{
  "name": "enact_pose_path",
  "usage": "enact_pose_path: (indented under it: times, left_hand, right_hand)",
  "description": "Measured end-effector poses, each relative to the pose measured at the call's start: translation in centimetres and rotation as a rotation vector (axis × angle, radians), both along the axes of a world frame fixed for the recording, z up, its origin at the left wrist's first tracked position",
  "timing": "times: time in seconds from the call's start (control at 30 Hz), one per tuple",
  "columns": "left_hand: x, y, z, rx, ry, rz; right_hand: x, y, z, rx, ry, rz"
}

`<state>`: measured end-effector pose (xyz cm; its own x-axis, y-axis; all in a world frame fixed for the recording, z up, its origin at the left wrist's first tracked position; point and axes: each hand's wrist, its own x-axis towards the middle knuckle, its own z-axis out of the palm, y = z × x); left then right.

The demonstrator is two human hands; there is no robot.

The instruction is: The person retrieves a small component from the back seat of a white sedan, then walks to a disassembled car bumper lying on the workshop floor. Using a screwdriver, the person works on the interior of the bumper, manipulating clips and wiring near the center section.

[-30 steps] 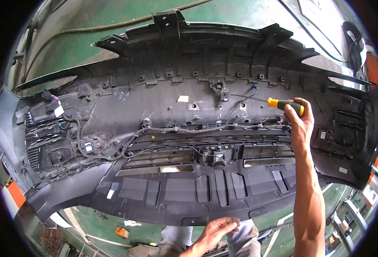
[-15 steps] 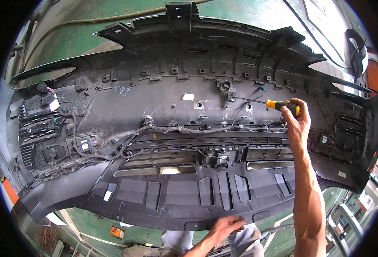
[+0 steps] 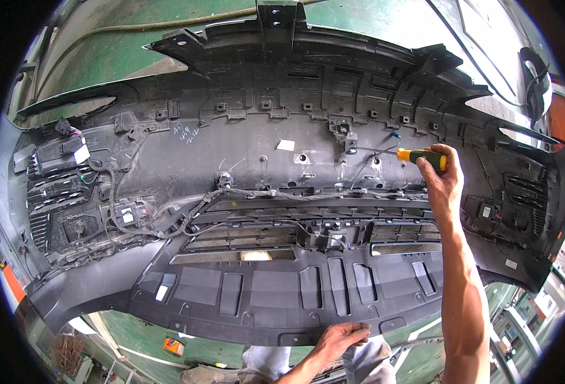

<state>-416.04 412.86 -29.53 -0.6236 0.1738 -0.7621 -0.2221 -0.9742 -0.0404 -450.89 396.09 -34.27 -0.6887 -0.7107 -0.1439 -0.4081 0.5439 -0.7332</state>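
A large black car bumper (image 3: 205, 148) lies with its inner side up, carrying brackets, clips and wiring. My right hand (image 3: 445, 179) is closed round the yellow-and-black handle of a screwdriver (image 3: 423, 159). Its thin shaft points left, and the tip is at a small black bracket (image 3: 351, 146) right of the bumper's middle; whether it touches cannot be made out. At the near edge, my left hand (image 3: 340, 339) grips the bumper's rim with its fingers pressed together. A small blue connector (image 3: 395, 136) on a thin wire sits above the screwdriver's shaft.
A wiring harness (image 3: 308, 194) runs across the bumper above the lower grille. One white label (image 3: 285, 145) sticks to its middle. An orange can (image 3: 173, 347) stands on the green floor (image 3: 145, 336) at the near left. A hose (image 3: 161, 27) stretches along the far side.
The bumper appears shifted slightly to the right in the picture, its middle most of all. The screwdriver's tip remains by the same bracket, and both hands keep their holds.
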Motion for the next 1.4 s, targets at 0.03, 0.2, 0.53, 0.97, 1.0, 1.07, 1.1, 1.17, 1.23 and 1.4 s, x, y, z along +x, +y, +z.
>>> enact_pose_path:
  times: [0.03, 0.2, 0.53, 0.97, 1.0, 1.07, 1.1, 1.17, 1.23, 1.4]
  left_hand:
    - [0.0, -0.1, 0.0, 0.006, -0.003, -0.019]
    - [-0.3, -0.4, 0.1, 0.017, 0.021, 0.040]
    - [-1.1, -0.2, -0.1, -0.010, 0.057, 0.011]
    - [-1.5, -1.5, 0.2, -0.040, 0.110, 0.078]
    - [-1.5, -1.6, 0.2, -0.041, 0.111, 0.092]
    - [-1.5, -1.7, 0.3, -0.022, 0.111, 0.100]
    - [-1.5, -1.7, 0.4, -0.028, 0.108, 0.125]
    - [-1.6, -1.7, 0.5, -0.023, 0.103, 0.117]
    - [-1.6, -1.7, 0.5, -0.031, 0.103, 0.121]
    - [-1.5, -1.9, 0.3, -0.078, 0.119, 0.089]
  right_hand:
    - [0.3, -0.4, 0.3, 0.049, 0.070, 0.049]
    - [1.9, -3.4, 1.8, 0.120, 0.463, 0.350]
    - [2.3, -6.2, 4.3, 0.336, 0.470, 0.659]
    - [2.3, -8.1, 5.0, 0.718, 0.499, 0.687]
    - [2.1, -8.2, 5.1, 0.692, 0.504, 0.668]
    - [2.1, -8.3, 5.5, 0.410, 0.529, 0.766]
    - [2.1, -8.3, 5.7, 0.265, 0.540, 0.815]
    - [2.1, -8.3, 6.2, 0.415, 0.494, 0.878]
    - [2.3, -8.5, 6.2, 0.648, 0.436, 0.836]
    - [2.6, -9.1, 6.7, 0.530, 0.394, 0.679]
